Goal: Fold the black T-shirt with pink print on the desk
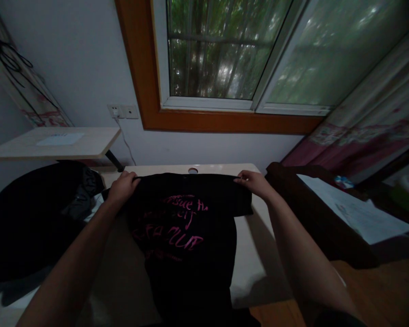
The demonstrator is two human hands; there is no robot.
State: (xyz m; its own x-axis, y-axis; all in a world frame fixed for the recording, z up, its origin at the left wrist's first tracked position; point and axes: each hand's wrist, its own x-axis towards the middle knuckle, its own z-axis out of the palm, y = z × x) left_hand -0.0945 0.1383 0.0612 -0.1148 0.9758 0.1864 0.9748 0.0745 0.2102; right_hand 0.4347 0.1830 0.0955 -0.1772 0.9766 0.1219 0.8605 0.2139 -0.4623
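Observation:
A black T-shirt (211,245) with pink lettering on its front is stretched out over a pale desk (262,259). My left hand (123,185) pinches the shirt's upper edge on the left, near the shoulder. At the opposite shoulder, my right hand (252,182) grips the same edge between thumb and fingers. The edge runs nearly straight between both hands. One short sleeve hangs below my right hand; the other is mostly hidden behind my left forearm. The shirt's lower part runs out of view at the bottom.
Left of the shirt sits a dark bag or bundle of cloth (37,213) under a raised shelf (98,147). To the right, a dark brown piece of furniture (313,218) carries a white sheet (354,209). Behind the desk are a window (221,54) and a wall socket (122,111).

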